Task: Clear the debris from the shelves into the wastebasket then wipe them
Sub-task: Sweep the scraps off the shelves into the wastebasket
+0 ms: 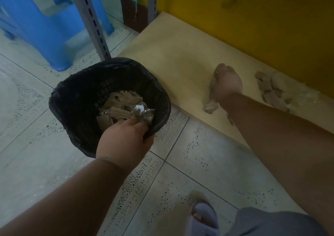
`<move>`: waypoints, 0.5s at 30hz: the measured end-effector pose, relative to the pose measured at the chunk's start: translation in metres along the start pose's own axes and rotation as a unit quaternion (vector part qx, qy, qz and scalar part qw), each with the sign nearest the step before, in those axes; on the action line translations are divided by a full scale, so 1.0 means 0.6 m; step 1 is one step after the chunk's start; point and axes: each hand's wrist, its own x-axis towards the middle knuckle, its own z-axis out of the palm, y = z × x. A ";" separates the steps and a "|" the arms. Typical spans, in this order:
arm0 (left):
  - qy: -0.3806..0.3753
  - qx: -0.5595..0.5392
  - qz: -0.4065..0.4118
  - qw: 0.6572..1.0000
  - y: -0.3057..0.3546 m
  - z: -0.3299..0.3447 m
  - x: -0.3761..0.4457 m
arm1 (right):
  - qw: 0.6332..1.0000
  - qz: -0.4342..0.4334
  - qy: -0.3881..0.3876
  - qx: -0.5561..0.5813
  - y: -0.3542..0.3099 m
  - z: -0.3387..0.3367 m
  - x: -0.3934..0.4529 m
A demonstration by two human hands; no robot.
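1. Nearest the camera: a slippered foot (203,217) planted on the speckled tile floor (180,178), grey shorts (271,221) at the bottom right corner.
2. Left hand (124,141) clamped on the near rim of the black wastebasket (75,95), fingers hooked over the edge and into the liner, thumb on the outside. Firm hold, no doubt there.
3. Inside the wastebasket: a heap of torn cardboard scraps and a shiny crumpled wrapper (124,107) lying at the bottom. Basket standing on the floor, just off the front left corner of the shelf.
4. Right hand (226,86) out over the pale shelf board (171,58), close to its front edge, fingers curled tight around a wad of brown debris (210,106), which pokes out beneath the fist toward the shelf's front edge.
5. Farther right, along the back edge against the yellow panel (253,28): a loose pile of brown scraps (271,89), untouched, apart from the fist.
6. Far left: a grey slotted upright (90,19) at the shelf's left corner, a blue plastic stool (45,28) beyond on the floor.
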 end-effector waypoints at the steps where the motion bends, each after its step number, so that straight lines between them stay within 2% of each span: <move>1: -0.005 0.002 -0.002 1.000 0.000 -0.001 0.000 | 0.999 0.015 0.013 0.030 -0.004 -0.008 -0.002; 4: -0.012 0.002 -0.007 1.000 0.001 -0.005 -0.001 | 0.991 0.030 0.049 0.117 -0.034 -0.040 -0.015; 6: -0.007 0.002 -0.008 1.000 0.003 -0.006 -0.002 | 0.981 0.005 0.057 0.188 -0.077 -0.063 -0.032; 12: -0.030 0.006 -0.028 0.999 0.004 -0.009 -0.004 | 0.939 -0.179 0.034 0.291 -0.247 -0.097 -0.116; 14: -0.037 0.004 -0.028 0.999 0.005 -0.010 -0.003 | 0.929 -0.235 0.016 0.284 -0.282 -0.098 -0.124; 15: -0.037 0.003 -0.026 0.999 0.004 -0.009 -0.003 | 0.927 -0.267 -0.020 0.261 -0.294 -0.095 -0.126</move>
